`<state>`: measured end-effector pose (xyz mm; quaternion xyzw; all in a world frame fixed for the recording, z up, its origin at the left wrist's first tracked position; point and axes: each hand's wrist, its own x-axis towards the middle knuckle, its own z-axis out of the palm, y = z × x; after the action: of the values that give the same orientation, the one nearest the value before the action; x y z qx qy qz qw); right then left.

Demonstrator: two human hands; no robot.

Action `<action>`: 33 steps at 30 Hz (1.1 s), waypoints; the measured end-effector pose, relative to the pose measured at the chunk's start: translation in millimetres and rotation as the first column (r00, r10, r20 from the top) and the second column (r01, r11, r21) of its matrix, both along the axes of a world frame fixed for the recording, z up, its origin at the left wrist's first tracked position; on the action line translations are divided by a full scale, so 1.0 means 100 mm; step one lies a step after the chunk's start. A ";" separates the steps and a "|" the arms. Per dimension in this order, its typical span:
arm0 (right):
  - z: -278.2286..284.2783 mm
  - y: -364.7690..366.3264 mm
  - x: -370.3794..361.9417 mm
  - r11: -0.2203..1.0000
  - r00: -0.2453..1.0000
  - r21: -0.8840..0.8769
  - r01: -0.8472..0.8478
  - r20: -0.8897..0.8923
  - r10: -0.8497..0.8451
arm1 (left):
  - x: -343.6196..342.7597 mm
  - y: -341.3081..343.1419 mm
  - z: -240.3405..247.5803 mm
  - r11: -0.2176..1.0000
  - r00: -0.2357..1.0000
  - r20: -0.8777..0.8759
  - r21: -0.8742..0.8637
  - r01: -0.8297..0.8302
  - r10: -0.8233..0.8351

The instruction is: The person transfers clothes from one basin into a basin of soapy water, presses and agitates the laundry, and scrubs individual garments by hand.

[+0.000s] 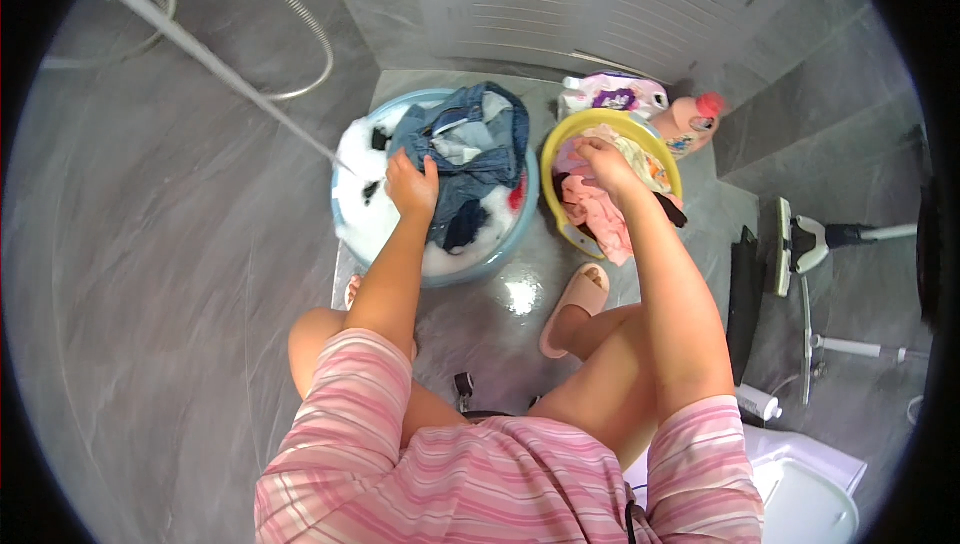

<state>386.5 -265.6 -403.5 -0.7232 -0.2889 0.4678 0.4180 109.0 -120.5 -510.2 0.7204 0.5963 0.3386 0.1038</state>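
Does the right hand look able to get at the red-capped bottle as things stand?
Probably yes: the red-capped bottle stands just past the far right side of the yellow basin, and nothing appears to block the right hand from reaching over to it.

Two basins [528, 214] [600, 116] (one blue, one yellow), two hands [412, 184] [605, 162], one red-capped bottle [680, 126], one packet [615, 96].

Beyond the grey floor's [480, 319] far left corner loops a ribbed silver metal hose [327, 44]; a grey slatted panel [545, 4] rises behind its far edge; near its right edge is a white flat-headed mop [812, 246].
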 end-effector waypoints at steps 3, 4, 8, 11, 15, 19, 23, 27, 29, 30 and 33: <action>-0.05 -0.34 0.28 0.990 0.994 -0.103 0.101 0.043 -0.097 | 0.46 -0.06 0.14 0.968 0.997 -0.013 0.237 0.081 -0.080; -0.07 -0.47 0.38 0.986 0.992 -0.109 0.126 0.046 -0.121 | 0.64 -0.12 0.21 0.950 0.984 -0.028 0.256 0.178 -0.177; -0.22 -0.88 0.73 0.936 0.943 -0.149 0.318 0.147 -0.297 | 1.35 -0.44 0.37 0.913 0.919 -0.051 0.106 0.395 -0.392; -0.71 -1.07 1.02 0.902 0.861 -0.115 0.415 0.371 -0.349 | 1.86 -0.73 0.33 0.839 0.840 0.015 -0.037 0.543 -0.543; -1.26 -1.22 1.12 0.937 0.850 -0.114 0.330 0.468 -0.243 | 2.35 -1.21 0.15 0.711 0.722 -0.037 -0.211 0.670 -0.691; -1.27 -1.00 0.48 0.895 0.844 -0.367 0.254 0.536 -0.020 | 2.34 -1.36 -0.44 0.641 0.593 -0.245 -0.311 0.701 -0.767; -1.33 -1.20 0.32 0.781 0.780 -0.575 0.245 0.595 0.194 | 2.36 -1.58 -0.78 0.437 0.358 -0.253 -0.581 0.687 -0.899; -1.52 -1.20 0.45 0.774 0.706 -0.595 0.217 0.644 0.297 | 2.24 -1.56 -0.92 0.423 0.399 -0.180 -0.590 0.687 -0.899; -1.62 -1.18 0.49 0.799 0.670 -0.545 0.254 0.695 0.261 | 2.18 -1.46 -0.87 0.360 0.363 -0.108 -0.544 0.758 -0.926; -1.68 -1.17 0.52 0.764 0.726 -0.585 0.272 0.645 0.236 | 2.17 -1.43 -0.81 0.369 0.366 -0.117 -0.536 0.760 -0.923; -1.66 -1.14 0.54 0.794 0.687 -0.560 0.237 0.674 0.271 | 2.09 -1.34 -0.44 0.300 0.431 0.101 -0.578 0.759 -0.897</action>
<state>440.7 -379.5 -569.8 -0.9387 -0.2708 0.2132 0.0086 317.7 -254.5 -553.8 0.8955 0.2098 -0.0406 0.3904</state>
